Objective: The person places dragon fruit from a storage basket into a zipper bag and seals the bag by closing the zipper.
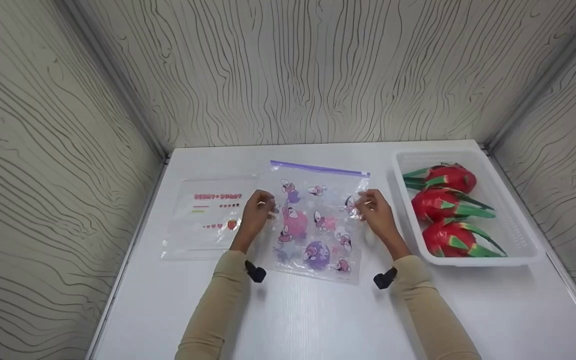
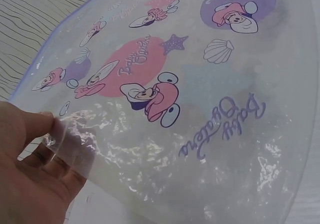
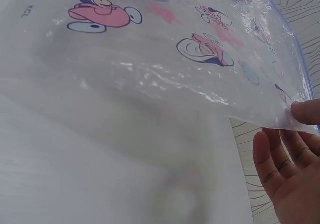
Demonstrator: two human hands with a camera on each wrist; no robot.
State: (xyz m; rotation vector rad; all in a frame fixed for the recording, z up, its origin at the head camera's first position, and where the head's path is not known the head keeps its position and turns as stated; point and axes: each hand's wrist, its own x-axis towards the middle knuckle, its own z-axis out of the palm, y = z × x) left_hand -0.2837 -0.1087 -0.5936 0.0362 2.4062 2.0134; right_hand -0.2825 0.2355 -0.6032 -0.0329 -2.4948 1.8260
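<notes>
A clear zip bag [image 1: 313, 220] printed with pink and purple cartoon oysters is held up over the middle of the table, its purple zip strip toward the back. At its left edge, my left hand [image 1: 258, 212] pinches the plastic between thumb and fingers; the left wrist view shows the fingertips [image 2: 37, 126] behind the film. My right hand [image 1: 375, 212] pinches the opposite edge, with the thumb on top in the right wrist view [image 3: 295, 159]. The zip looks closed along the top, and nothing shows inside the bag.
A second clear bag [image 1: 203, 235] with red lettering and a strawberry print lies flat on the left of the white table [image 1: 298, 320]. On the right stands a white plastic basket [image 1: 523, 225] holding three red dragon fruits [image 1: 438, 205] with green leaves. Wood-patterned panels enclose the table.
</notes>
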